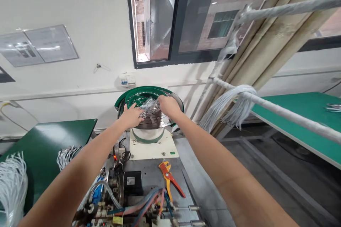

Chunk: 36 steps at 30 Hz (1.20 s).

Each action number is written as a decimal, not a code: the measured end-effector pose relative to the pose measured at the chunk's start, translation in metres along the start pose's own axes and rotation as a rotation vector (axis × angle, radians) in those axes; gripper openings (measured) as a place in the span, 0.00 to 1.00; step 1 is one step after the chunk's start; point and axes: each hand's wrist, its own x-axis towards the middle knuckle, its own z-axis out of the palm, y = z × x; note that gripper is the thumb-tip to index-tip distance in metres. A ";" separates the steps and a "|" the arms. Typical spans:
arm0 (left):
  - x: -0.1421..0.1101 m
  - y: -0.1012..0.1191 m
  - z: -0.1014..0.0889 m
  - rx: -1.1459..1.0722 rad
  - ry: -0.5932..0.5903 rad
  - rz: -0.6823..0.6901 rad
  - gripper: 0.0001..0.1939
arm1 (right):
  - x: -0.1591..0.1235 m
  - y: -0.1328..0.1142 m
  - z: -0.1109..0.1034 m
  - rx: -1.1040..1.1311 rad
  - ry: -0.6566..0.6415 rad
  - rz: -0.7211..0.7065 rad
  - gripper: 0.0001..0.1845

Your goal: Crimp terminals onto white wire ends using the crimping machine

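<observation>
Both arms reach forward to a round green-lined feeder bowl (121, 101) on a pale base. A clear plastic bag (150, 105) with small shiny metal-looking parts lies over the bowl between my hands. My right hand (168, 106) is closed on the right end of the bag. On the left, my left hand (131, 115) has its fingers spread at the bag's left side, over the bowl rim; whether its fingertips press the bag I cannot tell. What the small parts are is too fine to make out.
Orange-and-yellow wire-stripping pliers (169, 177) lie on the metal machine top, beside a black motor block (132, 183) and coloured air tubes (144, 205). White wire bundles (13, 184) rest on the left green table (58, 136). A wrapped rail (287, 111) with hanging wires (229, 108) stands right.
</observation>
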 end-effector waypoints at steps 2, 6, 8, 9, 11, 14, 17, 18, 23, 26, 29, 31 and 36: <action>0.005 -0.001 -0.004 -0.005 0.052 -0.018 0.12 | 0.006 0.000 -0.005 0.019 0.037 0.014 0.14; 0.021 -0.001 -0.020 -0.043 0.255 -0.128 0.14 | 0.016 -0.005 -0.018 0.060 0.155 0.035 0.17; 0.029 0.000 -0.029 -0.084 0.361 -0.174 0.14 | 0.021 -0.007 -0.024 0.080 0.208 0.053 0.18; 0.032 0.001 -0.032 -0.110 0.405 -0.193 0.14 | 0.023 -0.007 -0.025 0.090 0.224 0.065 0.18; 0.036 0.002 -0.036 -0.173 0.464 -0.223 0.14 | 0.026 -0.006 -0.027 0.113 0.235 0.092 0.18; 0.039 0.002 -0.038 -0.266 0.484 -0.233 0.11 | 0.028 -0.002 -0.026 0.146 0.238 0.126 0.17; 0.039 0.002 -0.043 -0.321 0.508 -0.216 0.08 | 0.028 -0.001 -0.027 0.177 0.244 0.137 0.16; 0.039 0.002 -0.045 -0.330 0.518 -0.210 0.08 | 0.027 -0.001 -0.028 0.187 0.245 0.139 0.16; 0.036 0.006 -0.049 -0.374 0.544 -0.190 0.08 | 0.021 -0.005 -0.030 0.225 0.247 0.129 0.17; 0.033 0.008 -0.051 -0.422 0.561 -0.200 0.07 | 0.015 -0.007 -0.028 0.245 0.232 0.114 0.16; 0.029 0.009 -0.055 -0.472 0.575 -0.224 0.06 | 0.009 -0.006 -0.027 0.278 0.242 0.115 0.16; 0.027 0.010 -0.058 -0.494 0.583 -0.226 0.05 | 0.006 -0.006 -0.028 0.304 0.254 0.124 0.16; 0.019 0.011 -0.061 -0.531 0.642 -0.235 0.04 | -0.001 -0.010 -0.032 0.366 0.278 0.118 0.16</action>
